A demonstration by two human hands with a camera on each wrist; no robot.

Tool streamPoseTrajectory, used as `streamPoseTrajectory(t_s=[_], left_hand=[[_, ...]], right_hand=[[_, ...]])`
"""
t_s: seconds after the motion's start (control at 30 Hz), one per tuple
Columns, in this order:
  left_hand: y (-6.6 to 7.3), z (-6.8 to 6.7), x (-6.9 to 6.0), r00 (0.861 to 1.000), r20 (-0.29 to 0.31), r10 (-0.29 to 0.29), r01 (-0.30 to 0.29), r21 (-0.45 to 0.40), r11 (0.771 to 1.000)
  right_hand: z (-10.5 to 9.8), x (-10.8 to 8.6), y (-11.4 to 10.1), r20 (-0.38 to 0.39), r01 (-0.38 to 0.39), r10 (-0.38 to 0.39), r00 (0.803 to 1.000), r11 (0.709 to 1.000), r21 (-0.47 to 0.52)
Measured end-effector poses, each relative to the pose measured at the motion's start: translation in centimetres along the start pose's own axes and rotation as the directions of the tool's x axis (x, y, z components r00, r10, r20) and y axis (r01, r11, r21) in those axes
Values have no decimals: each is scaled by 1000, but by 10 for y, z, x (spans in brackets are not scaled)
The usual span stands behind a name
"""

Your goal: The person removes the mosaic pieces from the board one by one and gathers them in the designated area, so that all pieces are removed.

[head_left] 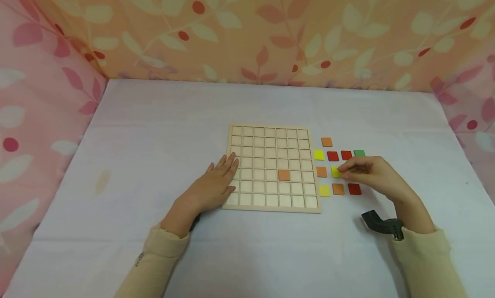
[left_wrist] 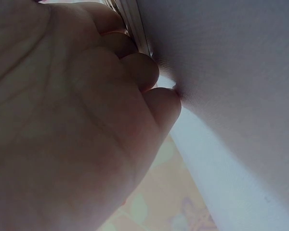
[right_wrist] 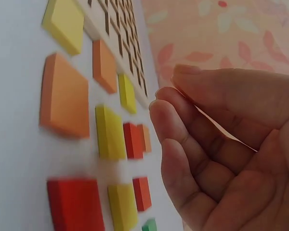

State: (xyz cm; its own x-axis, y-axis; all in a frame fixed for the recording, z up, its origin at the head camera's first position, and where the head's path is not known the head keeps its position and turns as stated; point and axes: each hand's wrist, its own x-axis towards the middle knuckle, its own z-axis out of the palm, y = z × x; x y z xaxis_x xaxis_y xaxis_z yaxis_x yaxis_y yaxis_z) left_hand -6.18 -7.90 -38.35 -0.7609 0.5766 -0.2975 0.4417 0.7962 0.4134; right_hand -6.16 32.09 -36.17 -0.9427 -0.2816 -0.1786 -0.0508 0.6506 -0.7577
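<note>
My left hand [head_left: 210, 186] lies palm down with its fingers straight, touching the left edge of the pale wooden grid board [head_left: 270, 211]. In the left wrist view, the palm hides most of the board. One orange tile [head_left: 284, 175] sits in a cell of the board. Above the loose tiles to the right is my right hand [head_left: 371, 173], its fingers loosely bent with nothing visible between them. Its fingertips are nearest to a yellow tile [head_left: 335, 172], apart from it in the right wrist view. There, another yellow tile [right_wrist: 123, 207] shows that the hand covers in the head view.
Loose orange tiles [head_left: 338, 189], red tiles [head_left: 354, 189], yellow tiles [head_left: 324, 191] and a green tile [head_left: 359, 153] lie in rough rows along the board's right side. A white cloth [head_left: 166, 117] covers the table. Patterned fabric walls [head_left: 247, 40] stand behind and at both sides.
</note>
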Motion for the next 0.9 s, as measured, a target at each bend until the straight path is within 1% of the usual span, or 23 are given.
streamPoseTrajectory(t_s=[0.23, 0.3, 0.43, 0.57, 0.7, 0.8, 0.9], left_hand=[[3, -3, -1, 1000, -8, 11, -11, -2, 1000], [2, -3, -2, 1000, -8, 12, -12, -1, 1000], [2, -1, -3, 1000, -10, 15, -15, -9, 1000], [1, 1, -3, 1000, -13, 20, -21, -16, 1000], [0, 3, -3, 1000, -19, 20, -21, -12, 1000], [0, 2, -2, 1000, -21, 19, -19, -8, 1000], [0, 1, -1, 1000, -22, 17, -18, -5, 1000]], right_hand=[[16, 16, -21, 33, 83, -86, 996, 994, 72], [22, 22, -29, 44, 96, -101, 994, 990, 100], [35, 34, -41, 63, 89, -95, 993, 991, 101], [50, 44, -47, 97, 96, -106, 990, 990, 102], [61, 53, -51, 139, 119, -138, 981, 983, 137], [66, 58, -53, 141, 141, -161, 977, 980, 140], [70, 61, -53, 138, 144, -161, 977, 981, 129]])
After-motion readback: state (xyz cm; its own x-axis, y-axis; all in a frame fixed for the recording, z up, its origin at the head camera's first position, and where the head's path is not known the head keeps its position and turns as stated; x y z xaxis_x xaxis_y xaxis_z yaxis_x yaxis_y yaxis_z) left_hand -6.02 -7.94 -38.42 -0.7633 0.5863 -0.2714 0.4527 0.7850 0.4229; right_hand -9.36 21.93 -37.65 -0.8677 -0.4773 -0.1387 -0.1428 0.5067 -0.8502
